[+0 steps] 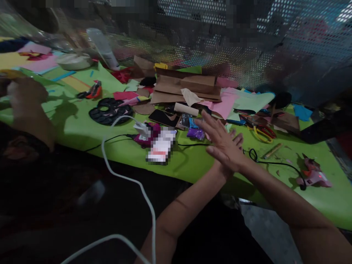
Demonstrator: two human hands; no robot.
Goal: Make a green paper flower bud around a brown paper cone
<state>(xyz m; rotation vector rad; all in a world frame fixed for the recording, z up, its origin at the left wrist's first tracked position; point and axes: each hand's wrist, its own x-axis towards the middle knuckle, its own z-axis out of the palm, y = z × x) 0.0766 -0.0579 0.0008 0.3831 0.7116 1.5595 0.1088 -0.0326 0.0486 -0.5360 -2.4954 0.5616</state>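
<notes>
My right hand point(224, 148) crosses over my left hand point(238, 139), palm against palm, above the green table. The right hand's fingers are stretched out and spread toward the upper left. Only the fingertips of the left hand show beyond it, straight and pointing up to the right; its palm is covered. Whether anything lies between the palms is hidden. Just left of the hands is a small purple packet point(195, 134), with a blue packet point(193, 123) and a dark packet point(184, 121) behind it. A cardboard tube point(186, 109) lies farther back.
A phone point(161, 146) lies near the table's point(118, 146) front edge, beside a maroon power block point(147, 135) with a white cable. Yellow-handled scissors point(261, 134), a black palette point(110, 111) and brown paper point(187, 86) lie around. Another person's arm point(30, 106) is at left.
</notes>
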